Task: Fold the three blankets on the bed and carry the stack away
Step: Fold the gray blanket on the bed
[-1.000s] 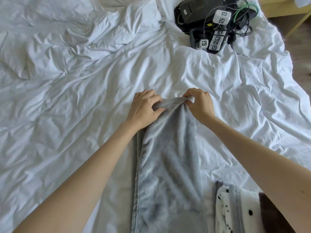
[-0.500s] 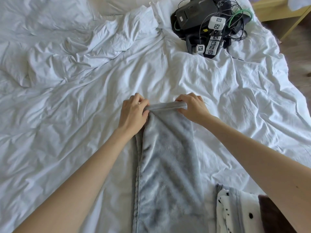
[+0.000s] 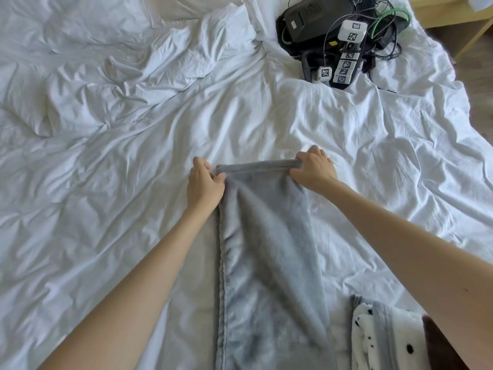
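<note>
**Desk:** What takes up most of the view?

**Photographer:** A bed [image 3: 80, 236], its white sheet [image 3: 373, 134] heavily creased, seen from above with two bare forearms reaching in.

**Desk:** And the blankets?

**Photographer:** A grey blanket [image 3: 266, 249], folded into a long narrow strip, runs up the middle of the bed from the near edge of the view to the hands. A white blanket with black spots [image 3: 373, 335] lies folded just to its right at the near edge. A dark brown fabric [image 3: 437, 340] lies against that blanket's right side, partly under the right forearm [image 3: 400, 249].

**Desk:** Anything further off?

**Photographer:** A black device [image 3: 314, 22] sits in a tangle of cables [image 3: 386, 53] at the bed's far right, well apart from the blankets. Among them are white blocks [image 3: 352, 30] bearing square black-and-white markers.

**Desk:** The hands?

**Photographer:** The left hand [image 3: 204, 185] pinches the strip's far left corner, fingers curled. The right hand [image 3: 313, 169] grips the far right corner, fingers closed over the hem. The far edge runs straight between them.
</note>
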